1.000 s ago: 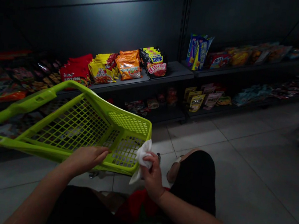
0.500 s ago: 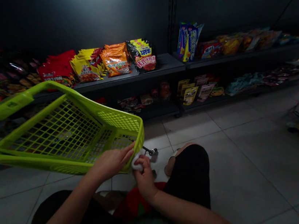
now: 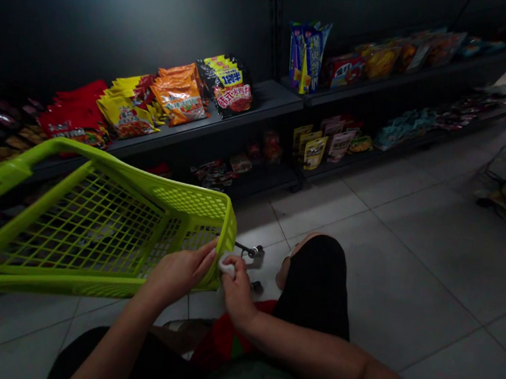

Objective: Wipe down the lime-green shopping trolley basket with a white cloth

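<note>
A lime-green plastic mesh shopping basket lies tilted across my lap, its long handle reaching out to the left. My left hand grips the basket's near end wall from the outside. My right hand is closed on a crumpled white tissue, pressing it against the basket's corner edge. Most of the tissue is hidden by my fingers.
Dark metal shelves holding snack packets run along the wall ahead. A small metal caster lies on the tiled floor beyond my hands. My bent knee in black shorts is to the right.
The loose tissue is now bunched tightly in my right hand against the basket's corner. My left hand has moved onto the end wall, and the basket has swung slightly toward me.
</note>
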Demonstrator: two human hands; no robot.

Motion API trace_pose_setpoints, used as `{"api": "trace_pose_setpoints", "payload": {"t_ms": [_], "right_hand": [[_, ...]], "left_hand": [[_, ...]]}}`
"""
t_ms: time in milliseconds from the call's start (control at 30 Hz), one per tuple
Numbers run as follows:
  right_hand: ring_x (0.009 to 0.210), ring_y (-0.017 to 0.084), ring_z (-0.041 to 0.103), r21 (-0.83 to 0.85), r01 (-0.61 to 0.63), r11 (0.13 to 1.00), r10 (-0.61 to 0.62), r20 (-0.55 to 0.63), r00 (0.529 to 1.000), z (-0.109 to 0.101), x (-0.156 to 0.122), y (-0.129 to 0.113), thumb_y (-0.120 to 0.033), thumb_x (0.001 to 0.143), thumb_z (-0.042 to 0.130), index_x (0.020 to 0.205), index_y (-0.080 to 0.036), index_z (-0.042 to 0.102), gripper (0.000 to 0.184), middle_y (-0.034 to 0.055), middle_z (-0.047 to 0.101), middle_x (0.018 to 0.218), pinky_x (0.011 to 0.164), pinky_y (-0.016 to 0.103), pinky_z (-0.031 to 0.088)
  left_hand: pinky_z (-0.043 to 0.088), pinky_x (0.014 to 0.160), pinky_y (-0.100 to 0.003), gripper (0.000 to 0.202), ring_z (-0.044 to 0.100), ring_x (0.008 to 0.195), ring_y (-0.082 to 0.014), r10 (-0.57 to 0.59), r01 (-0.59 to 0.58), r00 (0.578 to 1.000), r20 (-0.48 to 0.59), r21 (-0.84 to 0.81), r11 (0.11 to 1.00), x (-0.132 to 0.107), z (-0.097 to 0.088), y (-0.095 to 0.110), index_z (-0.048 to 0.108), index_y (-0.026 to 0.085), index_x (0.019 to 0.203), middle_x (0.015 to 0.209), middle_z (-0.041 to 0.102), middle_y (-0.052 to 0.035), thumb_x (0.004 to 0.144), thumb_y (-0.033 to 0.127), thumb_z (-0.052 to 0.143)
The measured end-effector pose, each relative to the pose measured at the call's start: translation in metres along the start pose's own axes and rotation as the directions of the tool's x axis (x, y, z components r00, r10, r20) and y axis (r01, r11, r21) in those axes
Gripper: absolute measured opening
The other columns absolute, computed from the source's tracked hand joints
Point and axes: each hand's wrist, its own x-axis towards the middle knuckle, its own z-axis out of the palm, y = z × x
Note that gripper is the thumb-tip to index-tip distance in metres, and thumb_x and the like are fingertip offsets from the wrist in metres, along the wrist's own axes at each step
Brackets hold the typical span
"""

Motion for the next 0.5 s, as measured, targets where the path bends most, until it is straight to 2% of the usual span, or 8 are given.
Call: {"api": "trace_pose_setpoints", "payload": {"t_ms": [67,100,233,300,333,400,500], "right_hand": [[0.090,0.018,0.058,0.011,-0.046,0.999,0.045,0.080,0.996,-0.005,-0.009,0.002,-0.019,0.072,0.059,0.091,-0.024,0.065,0.021,-0.0012,0.063,0.092,0.084,0.028,0.048],[0.087,0.018,0.057,0.019,-0.067,0.998,0.065,0.082,0.995,-0.005,-0.001,0.001,-0.021,0.072,0.059,0.091,-0.024,0.064,0.020,-0.0017,0.062,0.089,0.081,0.027,0.048],[0.078,0.016,0.055,0.084,-0.092,0.992,0.098,-0.072,0.993,0.010,0.081,-0.013,-0.024,0.072,0.055,0.098,-0.023,0.060,0.026,-0.0035,0.060,0.083,0.073,0.025,0.046],[0.082,0.016,0.056,0.113,-0.055,0.992,0.072,-0.156,0.985,0.018,0.117,-0.017,-0.023,0.072,0.053,0.101,-0.022,0.059,0.030,-0.0024,0.062,0.088,0.077,0.025,0.047],[0.086,0.017,0.057,0.115,-0.034,0.993,0.055,-0.183,0.982,0.020,0.125,-0.017,-0.024,0.072,0.053,0.103,-0.022,0.059,0.031,-0.0013,0.063,0.092,0.081,0.026,0.047],[0.096,0.018,0.058,0.093,-0.013,0.996,0.031,-0.198,0.980,0.020,0.116,-0.013,-0.026,0.075,0.055,0.108,-0.022,0.059,0.033,0.0010,0.065,0.102,0.088,0.028,0.047],[0.105,0.020,0.059,0.037,-0.050,0.998,0.053,-0.088,0.995,0.010,0.054,0.001,-0.028,0.079,0.059,0.112,-0.024,0.060,0.034,0.0023,0.066,0.110,0.095,0.031,0.046]], "left_hand": [[0.054,0.082,-0.040,0.055,0.075,0.102,-0.0328,0.014,-0.014,1.000,-0.012,0.007,1.000,-0.001,0.001,0.000,0.041,0.032,0.154,0.108,0.079,-0.0132,0.106,0.047,0.021],[0.054,0.082,-0.040,0.054,0.075,0.102,-0.0328,0.019,-0.019,1.000,-0.017,0.009,1.000,-0.001,0.002,0.001,0.041,0.032,0.155,0.108,0.079,-0.0130,0.106,0.046,0.021],[0.053,0.084,-0.040,0.054,0.075,0.103,-0.0318,0.012,-0.011,0.999,-0.030,0.022,1.000,0.000,0.002,0.003,0.039,0.032,0.155,0.109,0.079,-0.0126,0.106,0.045,0.021],[0.053,0.084,-0.040,0.054,0.075,0.103,-0.0322,0.003,-0.002,1.000,-0.031,0.019,1.000,0.002,0.000,0.004,0.039,0.033,0.155,0.109,0.079,-0.0124,0.106,0.046,0.021],[0.053,0.084,-0.041,0.054,0.075,0.103,-0.0325,0.001,0.000,0.999,-0.032,0.013,1.000,0.003,-0.001,0.004,0.039,0.033,0.155,0.109,0.079,-0.0124,0.106,0.046,0.021],[0.053,0.084,-0.040,0.054,0.074,0.104,-0.0325,-0.001,0.001,0.999,-0.034,-0.003,1.000,0.006,-0.002,0.004,0.040,0.033,0.155,0.110,0.079,-0.0126,0.106,0.047,0.022],[0.053,0.083,-0.040,0.054,0.074,0.104,-0.0324,-0.024,0.024,0.999,-0.040,-0.008,1.000,0.008,-0.002,0.002,0.042,0.034,0.154,0.110,0.078,-0.0127,0.106,0.047,0.021]]}}
